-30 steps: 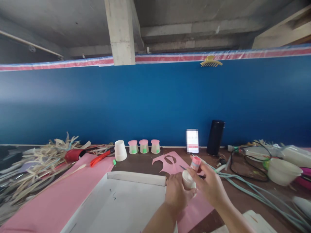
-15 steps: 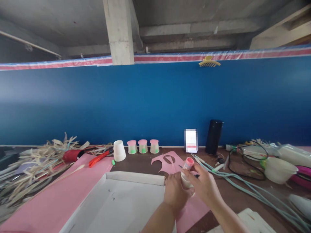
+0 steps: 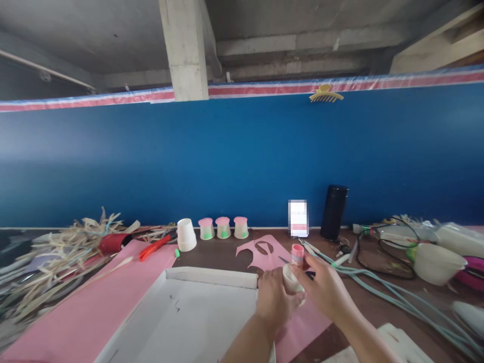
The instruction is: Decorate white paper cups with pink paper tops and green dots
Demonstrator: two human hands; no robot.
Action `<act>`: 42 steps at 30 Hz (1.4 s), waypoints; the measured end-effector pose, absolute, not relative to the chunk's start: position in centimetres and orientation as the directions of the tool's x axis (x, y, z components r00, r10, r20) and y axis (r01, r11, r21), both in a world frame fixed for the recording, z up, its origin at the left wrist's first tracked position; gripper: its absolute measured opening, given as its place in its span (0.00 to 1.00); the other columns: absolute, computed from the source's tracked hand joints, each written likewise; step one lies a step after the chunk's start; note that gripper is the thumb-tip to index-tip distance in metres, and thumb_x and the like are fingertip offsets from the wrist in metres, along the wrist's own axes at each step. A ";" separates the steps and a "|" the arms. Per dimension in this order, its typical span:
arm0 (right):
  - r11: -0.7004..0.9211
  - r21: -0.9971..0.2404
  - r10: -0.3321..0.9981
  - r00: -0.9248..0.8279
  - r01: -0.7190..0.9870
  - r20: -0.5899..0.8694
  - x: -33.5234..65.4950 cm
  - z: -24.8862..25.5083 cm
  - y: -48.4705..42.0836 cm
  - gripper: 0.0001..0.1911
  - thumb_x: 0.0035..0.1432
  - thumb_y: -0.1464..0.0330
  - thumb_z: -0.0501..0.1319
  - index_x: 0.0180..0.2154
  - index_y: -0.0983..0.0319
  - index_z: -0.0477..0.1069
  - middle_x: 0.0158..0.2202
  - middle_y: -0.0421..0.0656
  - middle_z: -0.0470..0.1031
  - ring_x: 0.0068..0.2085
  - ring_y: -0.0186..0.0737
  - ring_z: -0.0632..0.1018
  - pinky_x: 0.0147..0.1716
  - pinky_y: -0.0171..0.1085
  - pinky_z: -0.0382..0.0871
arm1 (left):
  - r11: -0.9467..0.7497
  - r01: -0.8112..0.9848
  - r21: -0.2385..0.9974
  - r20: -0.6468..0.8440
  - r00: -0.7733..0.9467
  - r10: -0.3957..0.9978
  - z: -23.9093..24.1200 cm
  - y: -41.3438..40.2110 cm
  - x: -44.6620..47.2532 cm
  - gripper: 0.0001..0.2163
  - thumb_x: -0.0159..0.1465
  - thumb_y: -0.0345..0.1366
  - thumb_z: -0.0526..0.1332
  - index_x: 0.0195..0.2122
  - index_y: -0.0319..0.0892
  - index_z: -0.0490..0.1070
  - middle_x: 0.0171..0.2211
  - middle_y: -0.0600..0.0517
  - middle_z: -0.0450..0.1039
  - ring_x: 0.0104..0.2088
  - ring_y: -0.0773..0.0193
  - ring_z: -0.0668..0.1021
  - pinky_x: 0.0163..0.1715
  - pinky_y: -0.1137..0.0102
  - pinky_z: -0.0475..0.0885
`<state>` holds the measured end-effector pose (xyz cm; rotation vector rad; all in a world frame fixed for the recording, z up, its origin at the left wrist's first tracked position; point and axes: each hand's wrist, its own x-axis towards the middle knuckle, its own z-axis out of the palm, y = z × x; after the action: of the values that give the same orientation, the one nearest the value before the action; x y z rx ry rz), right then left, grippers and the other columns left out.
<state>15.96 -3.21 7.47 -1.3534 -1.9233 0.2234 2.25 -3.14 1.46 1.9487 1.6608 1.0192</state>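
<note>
With the clock laid flat on the cup (image 3: pixel 288 278) and 12 facing the blue wall (image 3: pixel 242 161), the tube (image 3: pixel 297 253) is found just past 12, close by the cup's upper edge. The cup is gripped by the left hand (image 3: pixel 273 296), which is curled about it from 7 to 8 o'clock. The tube is pinched in the fingers of the right hand (image 3: pixel 325 290), which is set between 3 and 4 o'clock, so the tube is nearer to that hand and lies at its 10 to 11. The tube's long axis looks roughly upright, its pink end uppermost; its lower end is masked by fingers and cup, and whether the 2 things touch cannot be told. Which end of the cup is turned up cannot be told either. Beneath and beyond, a cut pink sheet (image 3: pixel 278 249) is spread toward 11. At 10, 3 pink-topped cups (image 3: pixel 223 229) are lined up, with a white stack (image 3: pixel 186 236) placed past them. A phone (image 3: pixel 298 219) is stood near 12, a flask (image 3: pixel 334 213) at 1, and the tray (image 3: pixel 212 278) is laid between 8 and 9.
</note>
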 end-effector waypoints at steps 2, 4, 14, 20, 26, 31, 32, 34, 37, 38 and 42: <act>0.439 -0.487 0.838 -0.149 0.755 0.524 16.1 7.2 -2.9 0.14 0.61 0.57 0.55 0.28 0.58 0.66 0.28 0.41 0.76 0.31 0.42 0.76 0.31 0.37 0.65 | -0.223 0.685 0.693 0.276 0.034 0.961 1.4 -3.1 2.3 0.21 0.50 0.47 0.67 0.44 0.44 0.73 0.39 0.48 0.77 0.42 0.51 0.75 0.45 0.61 0.66; 0.443 -0.454 0.811 -0.129 0.773 0.571 16.3 6.8 -2.6 0.13 0.61 0.57 0.56 0.29 0.58 0.67 0.29 0.42 0.75 0.32 0.43 0.75 0.32 0.37 0.65 | -0.221 0.694 0.685 0.276 0.034 0.961 1.4 -3.0 2.3 0.21 0.50 0.48 0.67 0.43 0.44 0.73 0.39 0.48 0.77 0.42 0.51 0.75 0.45 0.61 0.66; 0.366 -0.576 0.837 0.012 0.731 0.547 16.4 6.2 -2.0 0.14 0.59 0.55 0.56 0.38 0.57 0.72 0.37 0.43 0.79 0.40 0.45 0.79 0.37 0.37 0.68 | -0.190 0.676 0.712 0.233 0.027 0.972 1.9 -3.3 2.2 0.22 0.49 0.47 0.68 0.43 0.42 0.73 0.40 0.47 0.77 0.42 0.50 0.74 0.44 0.61 0.66; 0.381 -0.628 0.867 -0.027 0.679 0.497 16.3 6.3 -1.7 0.16 0.58 0.55 0.56 0.42 0.56 0.73 0.41 0.43 0.80 0.42 0.46 0.79 0.38 0.37 0.69 | -0.158 0.663 0.732 0.188 0.026 0.982 2.7 -3.7 2.2 0.24 0.49 0.46 0.68 0.45 0.41 0.72 0.41 0.46 0.77 0.43 0.49 0.74 0.44 0.61 0.65; 0.319 -0.612 0.887 0.000 0.724 0.462 16.4 6.9 -2.0 0.14 0.58 0.55 0.56 0.35 0.56 0.72 0.35 0.42 0.80 0.38 0.45 0.79 0.35 0.37 0.68 | -0.165 0.673 0.721 0.195 0.030 0.980 2.6 -3.6 2.2 0.22 0.50 0.47 0.67 0.43 0.43 0.73 0.41 0.47 0.77 0.43 0.50 0.74 0.44 0.61 0.65; 0.289 -0.579 0.908 -0.027 0.763 0.419 16.9 7.6 -2.6 0.13 0.57 0.55 0.56 0.32 0.56 0.70 0.31 0.42 0.79 0.33 0.44 0.79 0.31 0.36 0.67 | -0.167 0.672 0.722 0.196 0.032 0.980 2.6 -3.7 2.1 0.22 0.50 0.49 0.67 0.44 0.43 0.73 0.41 0.47 0.77 0.43 0.51 0.74 0.45 0.62 0.64; 0.289 -0.575 0.912 -0.037 0.766 0.409 17.0 7.7 -2.7 0.12 0.57 0.55 0.56 0.31 0.56 0.70 0.30 0.42 0.79 0.33 0.44 0.78 0.30 0.36 0.67 | -0.167 0.667 0.726 0.197 0.030 0.980 2.5 -3.7 2.1 0.22 0.50 0.49 0.67 0.44 0.43 0.73 0.41 0.48 0.77 0.43 0.51 0.74 0.45 0.62 0.64; 0.288 -0.572 0.918 -0.052 0.768 0.392 17.1 7.7 -2.8 0.12 0.57 0.56 0.55 0.31 0.56 0.69 0.30 0.41 0.78 0.32 0.43 0.78 0.30 0.35 0.66 | -0.174 0.657 0.734 0.203 0.032 0.979 2.5 -3.6 2.1 0.22 0.51 0.48 0.67 0.44 0.44 0.73 0.41 0.48 0.77 0.43 0.52 0.74 0.46 0.62 0.64; 0.278 -0.589 0.932 -0.064 0.759 0.358 17.2 7.8 -3.0 0.12 0.58 0.56 0.55 0.31 0.56 0.69 0.29 0.40 0.78 0.30 0.42 0.77 0.29 0.35 0.65 | -0.182 0.654 0.734 0.215 0.030 0.976 2.4 -3.6 2.1 0.22 0.50 0.47 0.67 0.45 0.43 0.73 0.41 0.48 0.77 0.42 0.52 0.74 0.45 0.62 0.65; 0.273 -0.599 0.937 -0.067 0.753 0.342 17.1 7.9 -3.1 0.13 0.58 0.55 0.55 0.31 0.56 0.69 0.29 0.40 0.78 0.30 0.41 0.77 0.29 0.34 0.65 | -0.180 0.656 0.733 0.217 0.026 0.976 2.4 -3.6 2.1 0.22 0.50 0.46 0.68 0.45 0.43 0.73 0.41 0.48 0.77 0.43 0.52 0.74 0.45 0.62 0.65; 0.270 -0.634 0.947 -0.081 0.725 0.310 16.8 8.0 -3.4 0.15 0.58 0.54 0.55 0.30 0.57 0.68 0.28 0.39 0.77 0.30 0.41 0.77 0.28 0.34 0.64 | -0.173 0.664 0.727 0.214 0.019 0.977 2.5 -3.6 2.2 0.23 0.50 0.45 0.68 0.46 0.42 0.73 0.42 0.47 0.78 0.43 0.51 0.74 0.45 0.62 0.65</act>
<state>16.83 -3.36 8.02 -1.5114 -1.8614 0.4166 2.17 -3.58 2.54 1.8770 1.6703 0.9791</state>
